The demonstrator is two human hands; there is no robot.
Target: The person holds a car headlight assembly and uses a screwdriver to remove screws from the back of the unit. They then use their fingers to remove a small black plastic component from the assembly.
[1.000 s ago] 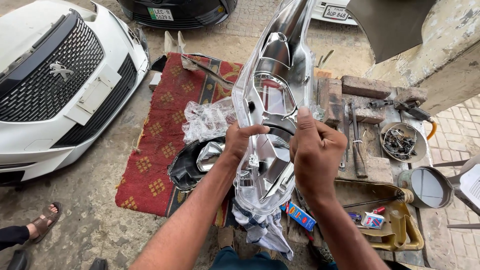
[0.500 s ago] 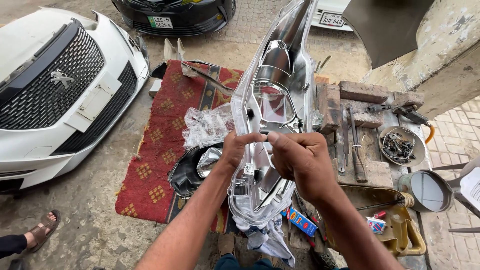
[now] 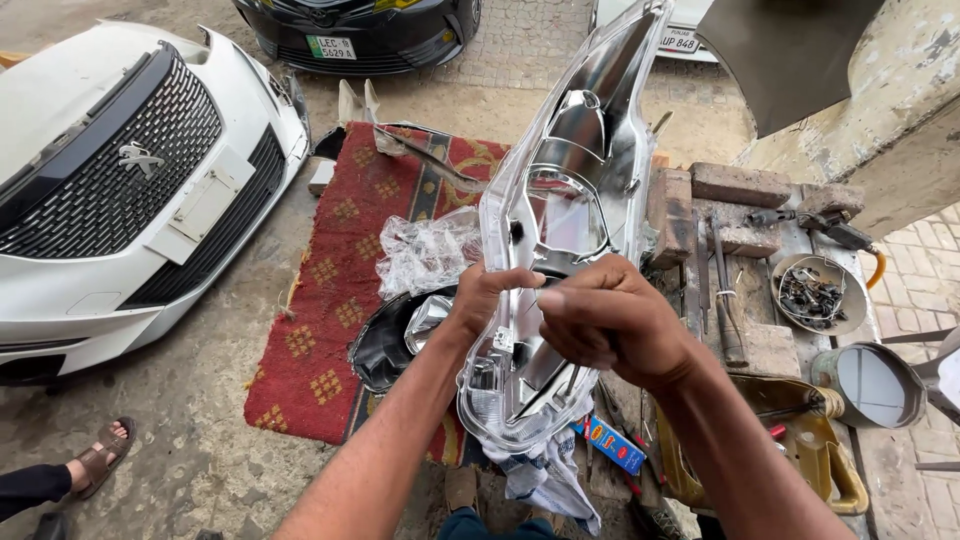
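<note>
Both hands, left hand (image 3: pixel 490 295) & right hand (image 3: pixel 605 320), grip clear headlight lens (image 3: pixel 560 200) upright over red rug (image 3: pixel 330 290); black housing (image 3: pixel 385 345) lies apart, unfitted.

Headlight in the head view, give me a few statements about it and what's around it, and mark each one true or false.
1. Both hands, left hand and right hand, are on the clear headlight. True.
2. The headlight lies flat on the red rug. False: it is held up, above the rug.
3. A white car bumper sits left of the rug. True.
4. The round metal bowl is empty. False: it holds small dark hardware.
5. A sandalled foot shows at lower left. True.
</note>
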